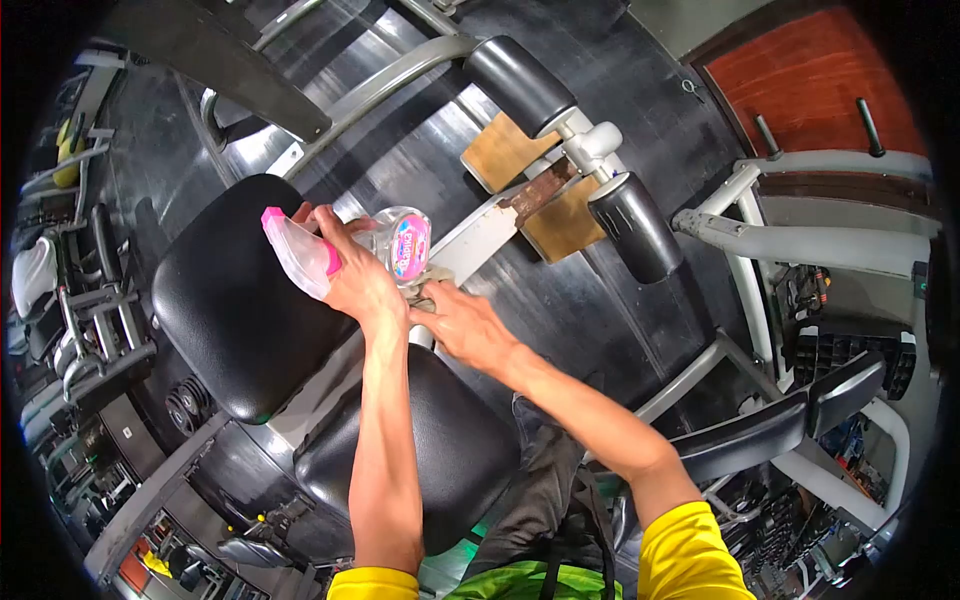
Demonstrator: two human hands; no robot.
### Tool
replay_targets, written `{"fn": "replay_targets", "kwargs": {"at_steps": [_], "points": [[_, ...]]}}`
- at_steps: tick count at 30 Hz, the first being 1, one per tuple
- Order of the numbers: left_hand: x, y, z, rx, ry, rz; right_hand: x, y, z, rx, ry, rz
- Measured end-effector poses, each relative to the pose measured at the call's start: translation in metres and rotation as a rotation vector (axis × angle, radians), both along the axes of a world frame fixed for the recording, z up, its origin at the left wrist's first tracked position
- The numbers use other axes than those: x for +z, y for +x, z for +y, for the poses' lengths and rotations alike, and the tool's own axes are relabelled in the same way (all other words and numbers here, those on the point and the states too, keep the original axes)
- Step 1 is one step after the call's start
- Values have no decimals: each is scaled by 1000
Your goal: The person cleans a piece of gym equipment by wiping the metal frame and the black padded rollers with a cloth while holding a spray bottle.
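Note:
My left hand (362, 275) is wrapped round a clear spray bottle (408, 243) that has a pink and white spray head and a pink label. Close to its right, my right hand (458, 318) pinches a pale cloth (430, 284) just below the bottle. Both hands are above a gym machine, between its black seat pad (420, 440) and the white metal beam (470, 243). The larger black pad (235, 300) lies to the left of my left hand.
Two black foam rollers (522, 85) sit on the beam's far end. White frame tubes (790, 240) and another padded bench (745, 440) stand at the right. Wooden blocks (565, 218) lie under the beam. Weight machines line the left side.

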State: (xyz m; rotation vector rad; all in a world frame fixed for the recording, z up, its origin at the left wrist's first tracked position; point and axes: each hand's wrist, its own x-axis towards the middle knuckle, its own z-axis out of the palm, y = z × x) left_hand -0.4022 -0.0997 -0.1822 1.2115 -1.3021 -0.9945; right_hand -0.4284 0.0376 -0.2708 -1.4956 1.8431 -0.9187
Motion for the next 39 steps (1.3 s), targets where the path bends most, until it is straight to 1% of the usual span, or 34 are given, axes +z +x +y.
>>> {"fn": "replay_targets", "kwargs": {"at_steps": [2,3,4,5,7,8,9,10,11,12,13,14,15,17,18,20,21,22,23,25,27,29,30,32,33,34,35,36,37,38,39], "points": [[1,1,1,4,22,9,-16,-24,6,54,-58,271],[2,-1,2,5,21,6,-14,-47,2,59,62,325],[2,-2,2,1,12,14,-25,-63,1,-94,106,353],[3,-2,3,-3,3,20,-55,-83,1,-250,-67,329],[3,-3,3,-10,1,9,-66,-107,-4,-412,220,275],[3,-3,3,-20,1,7,-70,-100,-6,-430,255,224],[3,-2,5,-27,3,3,-57,-87,-15,-449,293,175],[3,-3,6,-33,7,-13,-47,-66,-16,-433,236,155],[3,-4,6,-38,9,-26,-32,-43,-14,-359,55,107],[2,-4,6,-39,11,-24,-13,-19,-10,-290,148,72],[0,-2,5,-54,15,-15,-7,2,3,-204,29,27],[-2,-2,6,-72,21,-9,12,10,8,-104,54,-61],[-1,-2,8,-78,24,-12,6,6,13,-109,57,-65],[6,-5,10,-66,47,-54,-18,-19,32,-26,-191,147],[5,-6,11,-69,48,-60,-31,-38,36,-35,-4,302],[1,-9,12,-65,14,-46,-60,-78,42,-314,-5,173],[2,-12,15,-63,16,-9,-80,-96,44,-436,72,192],[5,-13,19,-76,40,-19,-87,-102,42,-572,20,151],[7,-15,22,-95,61,-26,-93,-94,43,-575,19,143],[4,-15,21,-116,42,-43,-68,-65,29,-574,27,70],[3,-14,21,-130,49,-43,-24,-24,21,-522,217,-467],[-3,-13,16,-121,-18,12,-20,8,30,-168,-168,-152],[1,-13,14,-108,21,9,-25,2,35,-178,-164,-153],[5,-13,17,-99,57,9,-40,-25,37,-75,-195,133],[5,-13,17,-81,90,12,-50,-42,40,-124,-171,176],[1,-12,14,-62,69,5,-69,-54,41,-281,-226,220],[-1,-12,14,-64,69,-1,-72,-67,44,-411,-110,161],[-2,-12,15,-89,48,18,-99,-73,45,-599,-91,8],[-3,-12,16,-114,28,36,-113,-74,42,-795,-140,-107],[-4,-12,15,-118,27,33,-136,-70,40,-972,-175,-110],[-7,-11,13,-127,18,34,-155,-68,35,-979,-178,-112]]}}
